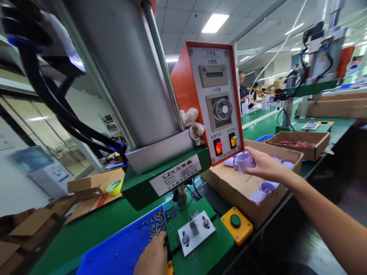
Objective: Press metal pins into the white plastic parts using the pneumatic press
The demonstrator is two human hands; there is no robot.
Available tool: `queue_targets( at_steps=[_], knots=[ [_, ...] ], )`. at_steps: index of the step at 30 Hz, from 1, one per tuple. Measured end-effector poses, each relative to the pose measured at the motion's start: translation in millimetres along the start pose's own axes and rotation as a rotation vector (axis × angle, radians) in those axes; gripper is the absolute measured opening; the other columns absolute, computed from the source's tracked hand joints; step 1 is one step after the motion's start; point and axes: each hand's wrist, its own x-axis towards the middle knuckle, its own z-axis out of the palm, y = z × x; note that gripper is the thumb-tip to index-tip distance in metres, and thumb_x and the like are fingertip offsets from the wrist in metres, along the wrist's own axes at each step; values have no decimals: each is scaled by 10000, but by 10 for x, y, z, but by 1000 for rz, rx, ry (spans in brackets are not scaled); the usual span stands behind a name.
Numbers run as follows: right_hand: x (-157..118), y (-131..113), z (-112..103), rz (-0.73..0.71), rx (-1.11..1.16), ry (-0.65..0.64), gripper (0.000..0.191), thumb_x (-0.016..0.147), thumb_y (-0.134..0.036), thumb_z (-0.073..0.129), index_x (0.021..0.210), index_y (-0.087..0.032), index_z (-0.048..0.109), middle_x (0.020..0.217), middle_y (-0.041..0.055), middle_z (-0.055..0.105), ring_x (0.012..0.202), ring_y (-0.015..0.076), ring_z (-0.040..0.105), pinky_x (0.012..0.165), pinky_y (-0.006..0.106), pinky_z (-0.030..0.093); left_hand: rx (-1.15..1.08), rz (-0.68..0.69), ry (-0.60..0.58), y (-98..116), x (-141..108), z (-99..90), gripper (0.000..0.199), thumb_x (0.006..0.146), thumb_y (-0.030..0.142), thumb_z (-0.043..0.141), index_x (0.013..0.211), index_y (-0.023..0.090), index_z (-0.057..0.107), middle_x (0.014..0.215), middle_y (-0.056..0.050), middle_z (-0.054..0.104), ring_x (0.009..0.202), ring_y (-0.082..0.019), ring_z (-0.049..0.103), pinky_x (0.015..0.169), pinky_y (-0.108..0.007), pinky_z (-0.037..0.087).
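Observation:
My right hand (265,164) reaches over a cardboard box and grips a lavender plastic housing (244,162), cup-like in shape, between thumb and fingers. More lavender housings (258,195) lie in that box, some with thin wires. At the lower middle, my left hand (153,254) is at the right side of a blue tray (114,246), beside a heap of small metal pieces (156,225) like screws or rivets. Its fingers are curled down and closed; their tips are hidden, so whatever they pinch does not show.
A green press with a grey cylinder (123,68) and an orange control box (220,103) towers ahead. Beneath it sits a metal fixture plate (196,233). A yellow button box (236,225) stands beside the cardboard box (229,191). Another press (321,68) and people are farther back.

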Motion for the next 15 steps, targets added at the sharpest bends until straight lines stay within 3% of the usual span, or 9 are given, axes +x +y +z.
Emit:
queue_targets(
  at_steps=[2, 3, 6, 10, 13, 15],
  knots=[
    [-233, -357, 149, -49, 586, 111, 544, 817, -285, 562, 1333, -242, 392, 1213, 79, 591, 1020, 208, 618, 855, 318, 506, -14, -21, 5, -9, 16, 13, 454, 900, 166, 292, 1287, 179, 529, 1292, -124, 623, 1155, -218, 598, 946, -342, 446],
    [-331, -551, 267, -68, 851, 106, 556, 806, -288, 586, 1324, -258, 387, 1184, 64, 597, 1004, 200, 621, 842, 318, 513, -18, -25, 3, -18, 24, 17, 452, 901, 173, 291, 1291, 179, 520, 1299, -127, 618, 1159, -220, 595, 944, -343, 444],
    [-486, -1077, 698, -106, 1345, -78, 663, 738, -249, 666, 1331, -264, 371, 1125, 46, 588, 964, 185, 617, 834, 329, 514, -50, -13, -23, -33, 25, -4, 400, 898, 194, 290, 1164, 208, 588, 1206, -116, 671, 1086, -219, 629, 885, -334, 453],
    [-464, -1437, 1117, -147, 1511, -175, 661, 714, -191, 689, 1304, -259, 401, 1072, 21, 561, 935, 163, 598, 852, 321, 488, -103, -33, -66, 1, -18, -75, 326, 892, 225, 308, 916, 249, 632, 1009, -78, 726, 962, -219, 658, 782, -315, 444],
    [-444, -1484, 1184, -211, 1446, -184, 665, 727, -175, 671, 1322, -263, 386, 1126, 31, 569, 988, 174, 591, 901, 339, 468, -101, -58, -73, 24, -25, -92, 298, 886, 230, 331, 868, 248, 628, 973, -76, 726, 939, -229, 657, 766, -322, 428],
    [-452, -1475, 1143, -261, 1282, -191, 681, 726, -148, 646, 1344, -261, 383, 1117, 31, 601, 993, 177, 591, 912, 343, 461, -104, -60, -75, 24, -12, -82, 289, 882, 223, 338, 852, 246, 625, 967, -72, 725, 917, -226, 657, 751, -321, 418]
  ],
)
